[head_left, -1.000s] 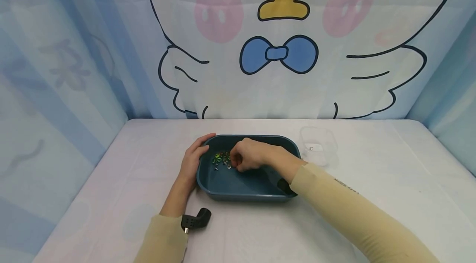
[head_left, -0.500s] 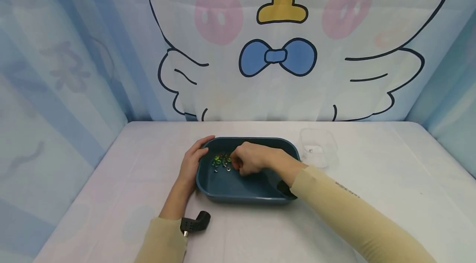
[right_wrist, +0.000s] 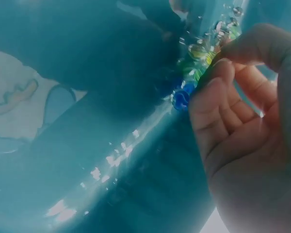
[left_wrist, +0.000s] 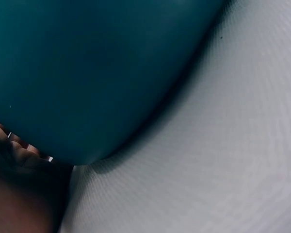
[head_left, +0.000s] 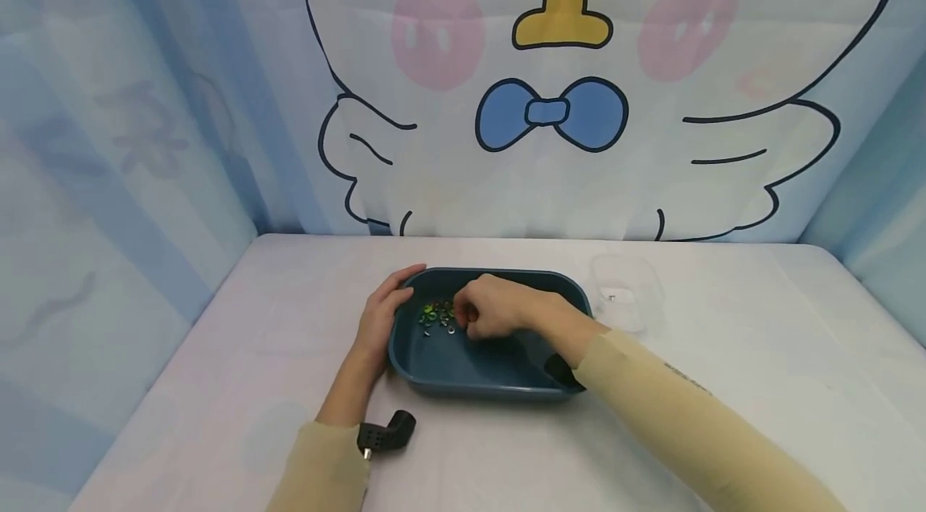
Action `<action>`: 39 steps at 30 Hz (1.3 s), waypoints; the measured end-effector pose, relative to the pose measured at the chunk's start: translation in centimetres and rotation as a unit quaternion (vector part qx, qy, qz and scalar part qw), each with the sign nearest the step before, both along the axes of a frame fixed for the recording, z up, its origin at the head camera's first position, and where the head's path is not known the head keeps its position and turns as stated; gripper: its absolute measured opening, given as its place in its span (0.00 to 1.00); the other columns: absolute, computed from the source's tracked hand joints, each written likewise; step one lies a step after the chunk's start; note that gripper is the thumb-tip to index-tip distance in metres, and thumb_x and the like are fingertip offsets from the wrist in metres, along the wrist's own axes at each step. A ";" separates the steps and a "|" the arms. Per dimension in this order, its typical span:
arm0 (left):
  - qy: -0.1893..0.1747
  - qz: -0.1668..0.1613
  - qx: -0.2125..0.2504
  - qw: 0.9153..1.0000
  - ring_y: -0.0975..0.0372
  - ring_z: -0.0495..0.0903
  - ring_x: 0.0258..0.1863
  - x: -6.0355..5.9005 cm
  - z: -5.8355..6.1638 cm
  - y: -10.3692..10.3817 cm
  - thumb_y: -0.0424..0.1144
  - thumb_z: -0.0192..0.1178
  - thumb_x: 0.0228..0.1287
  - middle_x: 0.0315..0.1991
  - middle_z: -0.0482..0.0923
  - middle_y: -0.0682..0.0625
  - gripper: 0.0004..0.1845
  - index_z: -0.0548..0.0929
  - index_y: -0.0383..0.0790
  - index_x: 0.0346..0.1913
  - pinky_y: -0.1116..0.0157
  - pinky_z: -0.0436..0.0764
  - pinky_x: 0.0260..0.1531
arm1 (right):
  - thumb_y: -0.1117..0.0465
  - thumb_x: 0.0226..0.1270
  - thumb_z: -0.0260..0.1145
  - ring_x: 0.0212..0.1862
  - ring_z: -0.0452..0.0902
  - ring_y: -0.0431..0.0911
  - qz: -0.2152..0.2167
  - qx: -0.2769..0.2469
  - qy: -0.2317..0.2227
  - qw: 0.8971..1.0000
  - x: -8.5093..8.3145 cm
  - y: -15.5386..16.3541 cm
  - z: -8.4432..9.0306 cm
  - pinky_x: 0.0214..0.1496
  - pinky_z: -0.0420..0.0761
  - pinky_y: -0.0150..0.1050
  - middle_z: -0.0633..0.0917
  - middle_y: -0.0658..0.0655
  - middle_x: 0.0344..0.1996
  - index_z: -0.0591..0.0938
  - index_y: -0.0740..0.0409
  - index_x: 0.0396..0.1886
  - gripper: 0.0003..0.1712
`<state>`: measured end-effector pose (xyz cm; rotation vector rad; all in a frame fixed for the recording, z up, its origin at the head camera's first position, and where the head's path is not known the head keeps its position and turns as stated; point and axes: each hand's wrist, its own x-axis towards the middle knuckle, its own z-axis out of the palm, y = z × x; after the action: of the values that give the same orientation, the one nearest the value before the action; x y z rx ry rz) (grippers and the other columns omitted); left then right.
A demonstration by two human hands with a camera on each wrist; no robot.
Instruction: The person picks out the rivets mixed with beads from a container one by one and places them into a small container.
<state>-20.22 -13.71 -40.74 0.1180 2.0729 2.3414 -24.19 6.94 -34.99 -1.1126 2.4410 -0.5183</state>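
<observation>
A dark teal tray (head_left: pixel 463 375) stands on the table, with a small heap of shiny ring-like pieces (head_left: pixel 434 313) in its left half, several of them green and some silvery. My left hand (head_left: pixel 376 323) holds the tray's left end, thumb at the rim and fingers around the far corner. Inside the tray, my right hand (head_left: pixel 499 307) is lowered to the heap with curled fingers. In the right wrist view, its thumb and fingertips pinch at the pieces, beside yellow, green and blue ones (right_wrist: pixel 183 97). Whatever lies between the fingertips is hidden.
A clear plastic box (head_left: pixel 640 299) stands right of the tray's far corner, with a tiny silvery piece (head_left: pixel 612 298) in it. White cloth covers the table (head_left: pixel 760 351). A printed curtain (head_left: pixel 550 182) hangs behind. A black wrist camera (head_left: pixel 388 433) sits on the left wrist.
The head view has shifted slightly, so the scene sits a little lower and farther right. Both hands keep their places on the tray and at the heap.
</observation>
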 end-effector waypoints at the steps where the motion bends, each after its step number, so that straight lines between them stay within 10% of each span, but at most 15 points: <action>1: 0.000 -0.002 0.000 1.000 0.53 0.66 0.70 0.0 0.0 0.0 0.32 0.41 0.74 0.70 0.69 0.42 0.25 0.72 0.33 0.70 0.54 0.60 0.71 | 0.68 0.62 0.66 0.27 0.73 0.41 -0.002 -0.008 -0.001 1.000 0.0 0.0 0.1 0.31 0.74 0.35 0.79 0.48 0.26 0.83 0.53 0.35 0.05; 39: -0.009 0.003 -0.021 1.000 0.53 0.65 0.70 0.0 0.2 0.1 0.34 0.40 0.75 0.71 0.67 0.43 0.25 0.72 0.37 0.70 0.53 0.59 0.71 | 0.66 0.68 0.65 0.34 0.76 0.47 -0.055 -0.191 -0.018 0.980 0.4 2.5 4.6 0.39 0.78 0.41 0.81 0.50 0.30 0.84 0.59 0.40 0.04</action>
<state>-20.20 -13.64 -40.58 0.0911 2.1157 2.2909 -23.80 9.41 -30.41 -1.0993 2.4419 -1.0689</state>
